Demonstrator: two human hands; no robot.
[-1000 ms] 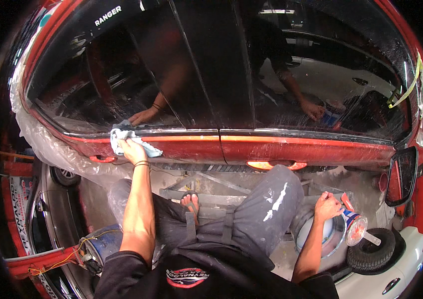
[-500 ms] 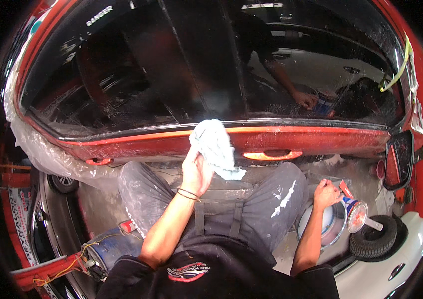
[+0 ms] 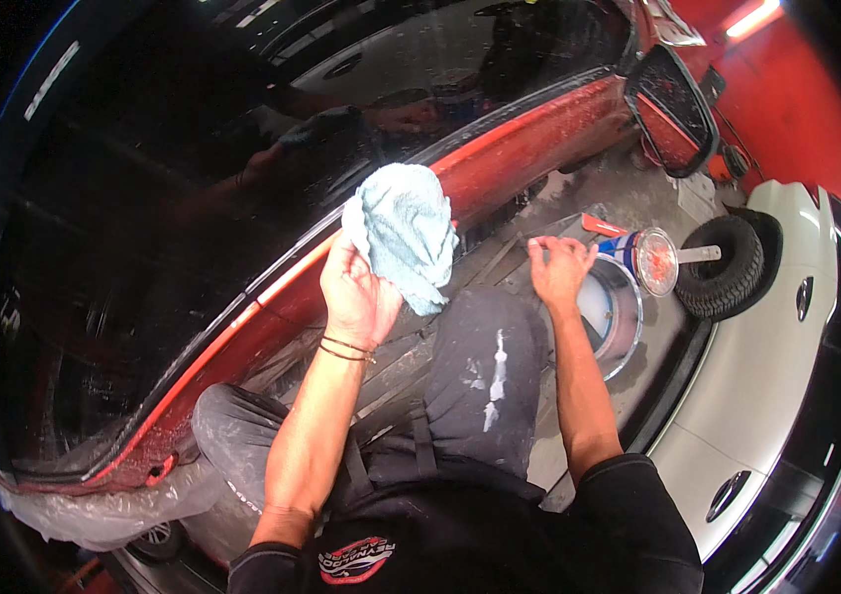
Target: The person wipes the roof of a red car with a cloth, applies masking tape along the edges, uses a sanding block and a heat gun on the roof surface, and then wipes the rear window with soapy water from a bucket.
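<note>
My left hand (image 3: pixel 353 297) is closed on a pale blue cloth (image 3: pixel 407 230), which spreads upward from the fingers and droops at its lower right corner. It is raised in front of the lower edge of a dark, glossy car window (image 3: pixel 193 198), over the red door panel (image 3: pixel 529 129); whether the cloth touches the car I cannot tell. My right hand (image 3: pixel 561 269) hangs over the left rim of a clear bucket (image 3: pixel 629 332) with pale liquid inside. Its thumb stands apart from the bent fingers, and nothing shows in them.
Beside the bucket is a blue can (image 3: pixel 656 262) with a red-smeared end. A red flat piece (image 3: pixel 601 226) lies near it. Further right are a black tyre (image 3: pixel 728 267) and a white car (image 3: pixel 737 416). A side mirror (image 3: pixel 673 111) juts out; plastic sheeting (image 3: pixel 113 513) hangs at lower left.
The view has swung to the right, so the car's edge now slants. The cloth is spread wider in my left hand. My right hand stays by the bucket, its thumb more apart.
</note>
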